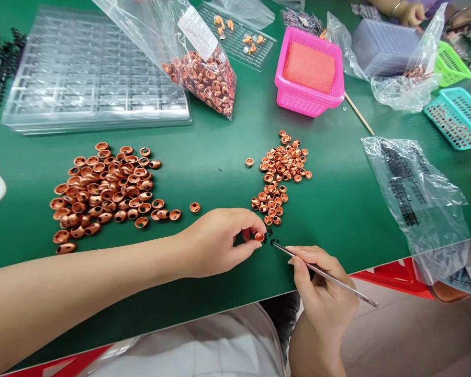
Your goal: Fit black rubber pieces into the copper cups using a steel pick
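My left hand [223, 241] pinches a small copper-coloured cup [259, 236] between thumb and fingertips, low over the green table. Tiny black pieces [272, 241] lie just right of that cup. My right hand [324, 285] is closed round a thin metal tool [325, 273], held like a pen, its tip at the black pieces. Beyond my fingers lies a pile of small copper cups [284, 162], with a second cluster [270, 201] nearer to me. A larger heap of copper cups [105, 188] spreads on the left, and a single cup [194, 208] sits apart from it.
Clear plastic trays [98, 73] and a bag of copper parts [210, 78] stand at the back left. Behind the piles is a pink basket [310, 99] with a red block. A bag of black parts [408, 183] lies right. Another person's hand [412, 14] shows at the top right.
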Tool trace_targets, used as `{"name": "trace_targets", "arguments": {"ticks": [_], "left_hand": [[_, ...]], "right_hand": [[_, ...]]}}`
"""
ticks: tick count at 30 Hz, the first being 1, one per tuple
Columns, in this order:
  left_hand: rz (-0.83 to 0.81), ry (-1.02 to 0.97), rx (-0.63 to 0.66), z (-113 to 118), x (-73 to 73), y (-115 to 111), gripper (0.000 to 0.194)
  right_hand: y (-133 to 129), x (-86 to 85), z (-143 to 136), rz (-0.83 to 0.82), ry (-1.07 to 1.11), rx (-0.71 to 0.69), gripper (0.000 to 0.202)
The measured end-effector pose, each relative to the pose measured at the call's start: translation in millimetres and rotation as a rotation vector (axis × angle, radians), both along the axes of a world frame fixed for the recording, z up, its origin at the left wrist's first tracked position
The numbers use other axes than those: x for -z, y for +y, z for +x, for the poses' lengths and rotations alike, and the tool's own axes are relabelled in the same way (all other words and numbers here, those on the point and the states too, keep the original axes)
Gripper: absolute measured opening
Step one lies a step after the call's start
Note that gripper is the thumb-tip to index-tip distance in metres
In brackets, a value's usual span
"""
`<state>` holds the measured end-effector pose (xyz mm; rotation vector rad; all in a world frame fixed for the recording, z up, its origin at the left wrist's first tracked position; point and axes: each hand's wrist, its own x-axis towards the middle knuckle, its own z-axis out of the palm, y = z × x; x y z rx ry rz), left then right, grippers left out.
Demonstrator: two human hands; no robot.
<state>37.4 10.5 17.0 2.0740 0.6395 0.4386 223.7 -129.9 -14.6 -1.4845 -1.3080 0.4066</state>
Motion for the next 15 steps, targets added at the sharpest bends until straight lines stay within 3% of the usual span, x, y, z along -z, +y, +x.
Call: {"name": "trace_targets", "arguments": {"ticks": [7, 15], "left_hand": [[0.016, -0.028, 0.011, -1, 5.9, 1, 0.010], [0.067, -0.055, 0.094, -3, 11.3, -2, 0.012]], "right_hand": [[1, -0.3, 0, -0.005, -0.010, -0.021, 0.027], [-2, -5.5, -9, 0.165, 0.050, 0.042, 0.030]]}}
